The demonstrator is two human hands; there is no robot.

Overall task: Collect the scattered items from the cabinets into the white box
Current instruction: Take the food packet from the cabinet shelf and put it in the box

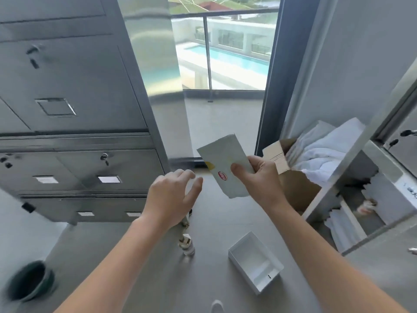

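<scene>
Holding a pale packet point(223, 159) in my right hand point(255, 177), I pinch its lower right edge, thumb on the front and fingers curled behind. The packet is tilted, its top corner leaning away from me, and it carries a red oval label beside my thumb and a yellow patch on its left edge. It hangs in the air above the floor point(140, 279), touching nothing but that hand.

My left hand point(171, 197) hovers just left of the packet with its fingers spread and relaxed, holding nothing. Below it, on the floor, stands a small clear bottle point(186, 243) with a gold cap. Another small gold-trimmed piece lies just beyond it, partly hidden by my wrist, and I cannot tell what it is.

The white box point(250, 254) sits open on the floor to the right of the bottle, near my right forearm and set at an angle. I see only a tiny dark mark inside it. A dark green bowl point(29, 281) rests on the floor at far left, blurred.

To my left stands the grey cabinet point(67, 86), its drawers closed, with keys in the locks. To my right is the open cabinet point(343, 175). A brown carton point(297, 188) with a raised flap is on its shelf, white cloth point(320, 150) bunched above it. White papers are stacked in the compartment nearer to me. Straight ahead, a glass door point(225, 53) looks out on a balcony rail and a blue pool.
</scene>
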